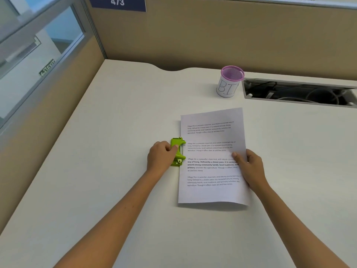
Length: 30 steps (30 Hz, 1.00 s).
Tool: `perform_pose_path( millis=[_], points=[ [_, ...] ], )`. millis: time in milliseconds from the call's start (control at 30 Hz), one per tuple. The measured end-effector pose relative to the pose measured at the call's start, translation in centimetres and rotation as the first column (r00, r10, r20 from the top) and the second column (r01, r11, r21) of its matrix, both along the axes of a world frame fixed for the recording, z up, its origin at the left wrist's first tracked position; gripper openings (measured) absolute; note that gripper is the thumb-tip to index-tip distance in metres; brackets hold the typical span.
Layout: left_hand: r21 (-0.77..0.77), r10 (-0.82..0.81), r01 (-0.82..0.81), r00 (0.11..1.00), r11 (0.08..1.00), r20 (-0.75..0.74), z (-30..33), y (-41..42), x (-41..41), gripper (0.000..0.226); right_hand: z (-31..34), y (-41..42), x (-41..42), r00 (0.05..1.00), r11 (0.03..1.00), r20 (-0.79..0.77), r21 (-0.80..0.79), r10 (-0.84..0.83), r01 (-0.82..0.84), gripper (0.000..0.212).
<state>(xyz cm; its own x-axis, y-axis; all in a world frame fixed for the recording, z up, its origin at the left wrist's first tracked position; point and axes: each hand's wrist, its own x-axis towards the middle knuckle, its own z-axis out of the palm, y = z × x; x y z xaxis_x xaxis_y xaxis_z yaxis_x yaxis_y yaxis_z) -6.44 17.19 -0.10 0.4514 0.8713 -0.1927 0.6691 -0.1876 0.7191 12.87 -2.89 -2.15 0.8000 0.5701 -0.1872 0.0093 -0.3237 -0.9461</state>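
We work at a cream worktop (116, 122) walled by tan partitions (193, 35); a blue sign (117, 3) at eleven o'clock reads "473". Our left hand (161, 156) grips the green hole punch (179, 144) at the nine o'clock edge of the printed sheet (210, 136); our right hand (252, 168) pinches its three o'clock edge. A pink mesh cup (230, 82) at one o'clock reads "BI".

The blue sign (117, 2) reads 473, the pink cup (228, 88) says BI, my sheet (212, 192) "Village life is a peaceful".
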Motion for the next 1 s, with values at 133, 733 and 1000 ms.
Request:
perform_pose_path(
  millis=[133,733,1000],
  points=[
    [-0.015,-0.029,0.029,0.999,0.999,-0.017,0.2,-0.1,0.3,0.031,-0.2,0.9,-0.2,1.000,1.000,0.016,-0.003,0.007,-0.007,0.004],
    [-0.070,-0.094,0.092,0.995,0.993,-0.024,1.2,0.6,0.4,0.030,-0.7,0.4,-0.2,0.999,0.999,0.042,-0.041,-0.020,0.022,0.013],
    [-0.087,-0.088,0.087,0.996,0.992,-0.011,1.2,0.6,0.4,0.030,-0.6,0.3,-0.1,0.998,0.998,0.056,-0.050,-0.022,0.025,0.019]
  ],
)
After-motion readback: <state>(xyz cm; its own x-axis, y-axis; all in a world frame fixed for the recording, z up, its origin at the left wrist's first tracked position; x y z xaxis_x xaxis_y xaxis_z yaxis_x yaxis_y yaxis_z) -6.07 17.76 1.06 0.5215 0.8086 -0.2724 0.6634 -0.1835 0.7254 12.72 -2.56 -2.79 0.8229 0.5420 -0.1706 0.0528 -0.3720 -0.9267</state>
